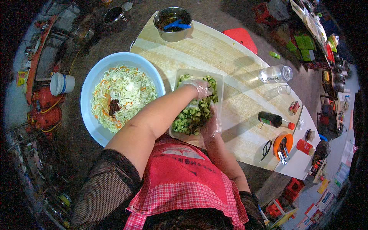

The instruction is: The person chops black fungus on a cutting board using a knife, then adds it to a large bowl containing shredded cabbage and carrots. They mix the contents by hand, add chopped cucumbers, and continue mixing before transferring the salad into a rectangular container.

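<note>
A translucent plastic container [221, 83] of chopped green vegetable pieces [184, 119], which look like cucumber, sits on the board table in front of me. My left hand [199, 88], in a thin clear plastic glove, reaches across into its far part and touches the pieces; its fingertips are partly hidden. At the near right side of the container is my right hand [211, 122], also gloved, with its fingers upright against the pieces. Whether either hand grips any is unclear. Left of the container stands a large light-blue basin [87, 86] of shredded cabbage and carrot [129, 83], with a dark red-brown clump [114, 107] on top.
A steel pot [172, 36] with dark liquid and a blue utensil [176, 25] stands at the table's far end. To the right are a clear jar [271, 75], a dark sauce bottle [269, 119] lying down, black scissors [266, 150] and an orange bowl [277, 143] with metal utensils.
</note>
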A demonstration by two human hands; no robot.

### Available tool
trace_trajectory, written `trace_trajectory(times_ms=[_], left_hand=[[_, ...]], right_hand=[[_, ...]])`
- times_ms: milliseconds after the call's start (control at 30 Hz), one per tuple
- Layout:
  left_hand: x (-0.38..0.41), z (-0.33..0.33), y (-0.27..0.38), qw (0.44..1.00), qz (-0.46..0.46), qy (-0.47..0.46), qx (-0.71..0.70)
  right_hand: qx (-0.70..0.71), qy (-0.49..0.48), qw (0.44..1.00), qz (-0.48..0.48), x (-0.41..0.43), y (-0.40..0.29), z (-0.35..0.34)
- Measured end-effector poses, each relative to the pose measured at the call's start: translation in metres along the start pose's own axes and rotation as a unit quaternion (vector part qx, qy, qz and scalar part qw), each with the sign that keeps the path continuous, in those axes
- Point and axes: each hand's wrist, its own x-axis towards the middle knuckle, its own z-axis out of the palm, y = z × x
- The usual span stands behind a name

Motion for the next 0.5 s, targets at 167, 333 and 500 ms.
trace_trajectory(times_ms=[167, 333, 500], left_hand=[[-0.022, -0.003, -0.006, 0.984, -0.028, 0.032, -0.171], [-0.083, -0.001, 0.024, 0.947, 0.006, 0.155, -0.281], [-0.155, 0.006, 0.037, 0.881, 0.041, 0.216, -0.419]], right_hand=[[0.078, 0.041, 0.989, 0.122, 0.024, -0.016, 0.006], [-0.218, -0.085, 0.963, -0.136, 0.017, -0.016, -0.023], [-0.499, -0.039, 0.823, -0.267, -0.032, -0.049, -0.01]])
